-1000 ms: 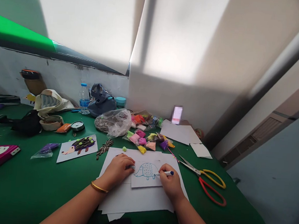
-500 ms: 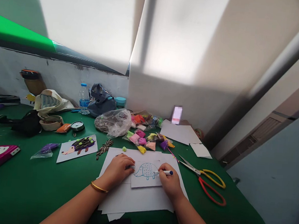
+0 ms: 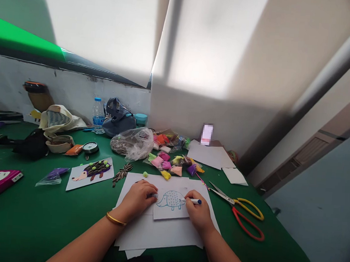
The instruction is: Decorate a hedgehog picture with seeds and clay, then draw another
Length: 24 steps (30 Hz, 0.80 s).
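Left hand (image 3: 139, 197) pinched small pale item (image 3: 154, 195), nine o'clock on white card (image 3: 171, 216); right hand (image 3: 199, 211) gripped marker (image 3: 195, 201), tip at hedgehog drawing (image 3: 172, 199). Scissors (image 3: 233, 201) three o'clock, clay packets (image 3: 166, 165) twelve, handbag (image 3: 119, 122) eleven.

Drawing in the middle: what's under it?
White sheets lie under the drawing, their edges showing around it. What sits directly beneath the drawing is covered, so I can't tell if anything else is there.

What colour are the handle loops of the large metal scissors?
Scissors: one yellow loop, one red loop. Best seen in the head view.
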{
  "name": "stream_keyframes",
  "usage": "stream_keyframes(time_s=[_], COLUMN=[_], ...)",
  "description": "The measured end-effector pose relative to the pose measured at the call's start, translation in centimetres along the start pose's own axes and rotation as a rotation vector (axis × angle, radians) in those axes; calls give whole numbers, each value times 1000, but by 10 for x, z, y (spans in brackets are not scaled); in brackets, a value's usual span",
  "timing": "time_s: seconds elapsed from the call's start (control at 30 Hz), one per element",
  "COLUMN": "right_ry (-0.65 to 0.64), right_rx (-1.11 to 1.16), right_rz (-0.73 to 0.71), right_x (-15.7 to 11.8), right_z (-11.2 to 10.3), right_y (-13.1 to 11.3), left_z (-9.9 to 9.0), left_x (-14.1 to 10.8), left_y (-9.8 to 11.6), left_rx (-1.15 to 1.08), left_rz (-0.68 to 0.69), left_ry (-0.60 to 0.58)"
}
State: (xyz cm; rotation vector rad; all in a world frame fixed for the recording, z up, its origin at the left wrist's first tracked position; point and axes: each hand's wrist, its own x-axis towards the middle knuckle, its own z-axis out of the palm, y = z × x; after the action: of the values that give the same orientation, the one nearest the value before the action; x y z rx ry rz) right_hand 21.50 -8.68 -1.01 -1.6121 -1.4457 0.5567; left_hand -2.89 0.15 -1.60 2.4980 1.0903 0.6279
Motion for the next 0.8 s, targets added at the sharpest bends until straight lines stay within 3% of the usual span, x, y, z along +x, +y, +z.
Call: stream_keyframes(time_s=[0.8], right_ry=[25], right_rx=[26], right_rz=[-73], right_x=[4], right_z=[3], right_y=[8], left_z=[1], left_x=[0], left_y=[-1], left_rx=[8], left_rz=[1], left_ry=[-1])
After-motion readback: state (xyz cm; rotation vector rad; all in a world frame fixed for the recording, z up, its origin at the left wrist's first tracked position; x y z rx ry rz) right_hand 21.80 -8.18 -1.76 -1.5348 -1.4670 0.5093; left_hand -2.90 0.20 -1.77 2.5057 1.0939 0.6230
